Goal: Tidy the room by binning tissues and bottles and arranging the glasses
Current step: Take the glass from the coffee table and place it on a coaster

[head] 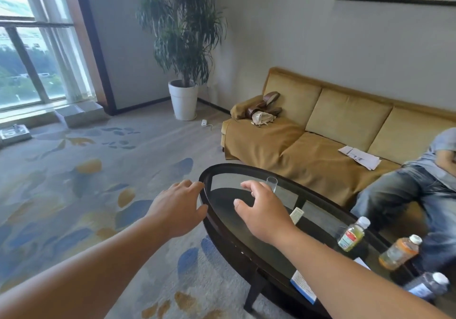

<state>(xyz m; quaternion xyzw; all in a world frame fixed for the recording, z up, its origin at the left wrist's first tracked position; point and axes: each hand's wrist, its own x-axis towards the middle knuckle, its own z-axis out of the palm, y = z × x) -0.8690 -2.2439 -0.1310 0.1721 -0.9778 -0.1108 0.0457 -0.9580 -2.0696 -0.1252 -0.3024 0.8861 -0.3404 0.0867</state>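
Both hands are spread, grasping nothing: the left hand [179, 207] at the tabletop's [249, 169] far-end rim, the right hand [264, 210] above it, just before the upright glass [272, 183]. Three part-filled bottles [399, 252] stand along its near-right edge.

Plant [183, 37] stands in room corner. Sofa [296, 146] carries papers [361, 157], bag [262, 117] and seated person [407, 190]. Leaflet [303, 286] at counter's [227, 235] near edge.

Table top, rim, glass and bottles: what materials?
Top: likely tinted glass, glossy, shelf shows through. Rim: dark and shiny, probably lacquered wood. Glass: clear, looks like real glass, though plastic is possible. Bottles: apparently clear plastic, with white caps and printed labels.
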